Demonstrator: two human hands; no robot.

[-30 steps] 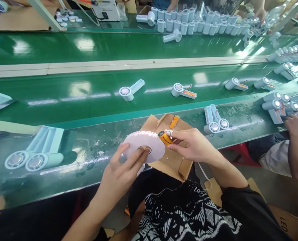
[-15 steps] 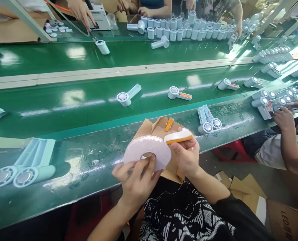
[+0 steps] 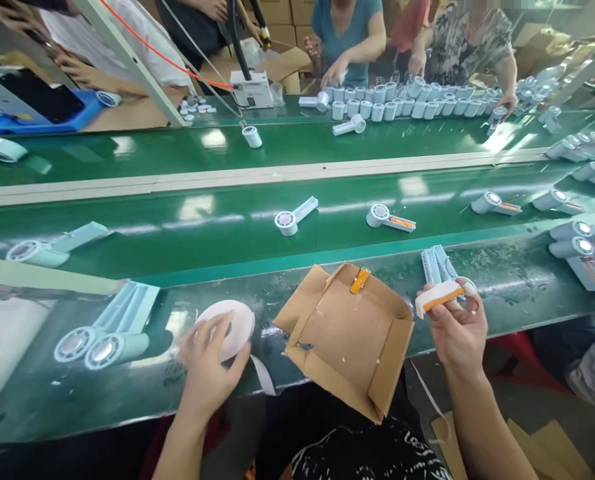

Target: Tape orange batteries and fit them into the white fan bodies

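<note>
Grasping orange-white block (image 3: 441, 297) with right hand (image 3: 458, 330), mid-right; curving left hand (image 3: 207, 350) over white roll (image 3: 241, 323), lower left, unclear if gripping.

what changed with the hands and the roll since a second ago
The left hand has moved the roll left, beside the box; whether it still grips is unclear. The right hand, still holding the orange piece, has moved right, away from the roll. The box and the other piece inside stayed put.
</note>
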